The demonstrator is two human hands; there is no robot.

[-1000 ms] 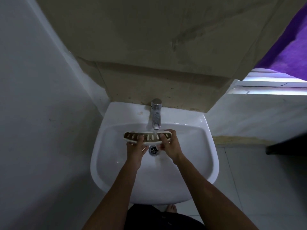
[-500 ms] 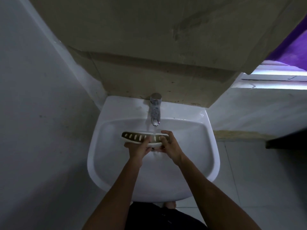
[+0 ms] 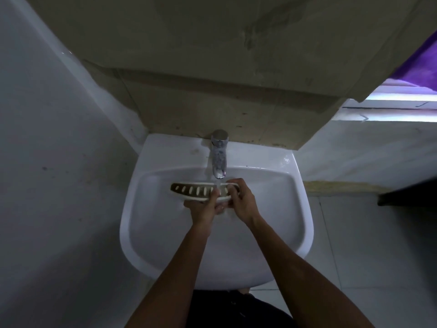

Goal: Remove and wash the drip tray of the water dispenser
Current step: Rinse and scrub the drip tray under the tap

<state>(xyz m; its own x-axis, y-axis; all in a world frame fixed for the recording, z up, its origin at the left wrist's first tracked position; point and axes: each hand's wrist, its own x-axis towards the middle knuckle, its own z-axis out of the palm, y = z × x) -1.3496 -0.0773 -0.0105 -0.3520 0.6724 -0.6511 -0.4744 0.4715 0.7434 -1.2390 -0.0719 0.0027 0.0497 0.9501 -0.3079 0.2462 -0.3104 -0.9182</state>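
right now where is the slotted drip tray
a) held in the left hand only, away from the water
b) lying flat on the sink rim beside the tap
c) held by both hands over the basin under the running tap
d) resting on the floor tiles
c: the drip tray is gripped by the left hand and the right hand above the sink, with water from the tap running onto it.

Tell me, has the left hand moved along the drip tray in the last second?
Yes. The left hand has slid rightward along the drip tray, from left of the faucet to almost under its spout, closer to the right hand.
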